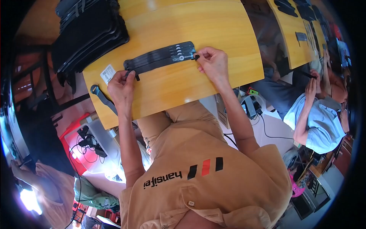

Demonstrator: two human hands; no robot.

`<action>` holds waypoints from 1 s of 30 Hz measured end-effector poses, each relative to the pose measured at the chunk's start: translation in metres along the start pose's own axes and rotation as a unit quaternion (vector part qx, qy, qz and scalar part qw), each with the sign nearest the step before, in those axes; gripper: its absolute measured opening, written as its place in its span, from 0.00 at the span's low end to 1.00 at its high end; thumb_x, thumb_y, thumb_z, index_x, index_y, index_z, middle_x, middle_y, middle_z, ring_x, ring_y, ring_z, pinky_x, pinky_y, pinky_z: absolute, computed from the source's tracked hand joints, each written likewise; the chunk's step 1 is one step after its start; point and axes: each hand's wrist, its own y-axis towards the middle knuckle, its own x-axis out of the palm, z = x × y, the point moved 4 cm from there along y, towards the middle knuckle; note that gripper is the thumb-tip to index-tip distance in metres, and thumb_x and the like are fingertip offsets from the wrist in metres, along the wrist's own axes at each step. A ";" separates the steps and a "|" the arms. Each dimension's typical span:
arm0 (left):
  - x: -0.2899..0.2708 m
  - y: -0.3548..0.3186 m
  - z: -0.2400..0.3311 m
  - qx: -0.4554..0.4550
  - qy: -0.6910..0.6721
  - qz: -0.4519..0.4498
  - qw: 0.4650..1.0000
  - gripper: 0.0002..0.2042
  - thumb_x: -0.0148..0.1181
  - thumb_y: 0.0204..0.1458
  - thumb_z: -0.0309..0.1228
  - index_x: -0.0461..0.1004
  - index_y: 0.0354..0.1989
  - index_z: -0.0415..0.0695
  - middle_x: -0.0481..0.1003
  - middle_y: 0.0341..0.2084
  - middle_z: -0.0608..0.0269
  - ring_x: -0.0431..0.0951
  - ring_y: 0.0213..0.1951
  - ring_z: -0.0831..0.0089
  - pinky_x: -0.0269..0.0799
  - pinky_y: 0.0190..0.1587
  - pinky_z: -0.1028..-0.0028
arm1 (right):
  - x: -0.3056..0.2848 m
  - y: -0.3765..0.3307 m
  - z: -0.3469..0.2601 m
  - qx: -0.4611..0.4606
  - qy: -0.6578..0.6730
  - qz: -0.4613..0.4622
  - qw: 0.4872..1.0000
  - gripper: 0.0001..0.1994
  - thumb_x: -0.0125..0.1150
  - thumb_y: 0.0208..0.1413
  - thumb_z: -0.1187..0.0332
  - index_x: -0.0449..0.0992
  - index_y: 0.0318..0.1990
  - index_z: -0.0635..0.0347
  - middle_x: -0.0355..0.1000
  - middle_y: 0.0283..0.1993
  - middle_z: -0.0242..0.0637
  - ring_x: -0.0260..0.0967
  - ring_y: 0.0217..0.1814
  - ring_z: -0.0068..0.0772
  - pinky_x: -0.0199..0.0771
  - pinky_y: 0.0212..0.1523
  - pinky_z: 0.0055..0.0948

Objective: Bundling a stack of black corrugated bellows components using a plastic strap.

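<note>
stack on the far left: a big pile of black flat pieces (89, 32) sits at the table's left corner, untouched right now, looks like plenty of stock.

loose strap: one single black strap (102, 98) lies by the near-left edge of the wooden table (213, 26), apart from the rest, nobody's on it.

white label: small white tag (108, 73) flat on the table, just left of the left hand.

left hand: the person's left hand (122, 88) is pinched shut on the left end of the strap bundle, fingers curled down on it.

strap bundle: a handful of black straps (160, 57) lined up side by side across the middle of the table, stretched between both hands, ends roughly even.

right hand: right hand (213, 63) has its fingertips closed narrow on a little black tab at the bundle's right end.

progress guess: seems like the straps are already gathered and squared up, and the bundle is mid-handling. With that pile and the stray strap around, probably lots left.

neighbour: another person in a light blue shirt (318, 122) works at the next table on the right, hands near a dark piece; too small to tell more.
</note>
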 end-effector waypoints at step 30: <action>0.001 0.001 0.005 0.054 0.060 0.023 0.996 0.11 0.63 0.44 0.31 0.74 0.27 0.33 0.72 0.15 0.60 0.67 0.18 0.78 0.64 0.23 0.78 | -0.001 -0.003 -0.011 -0.007 -0.065 0.019 0.998 0.04 0.57 0.46 0.77 0.74 0.22 0.66 0.68 0.14 0.32 0.65 0.13 0.18 0.62 0.14 0.20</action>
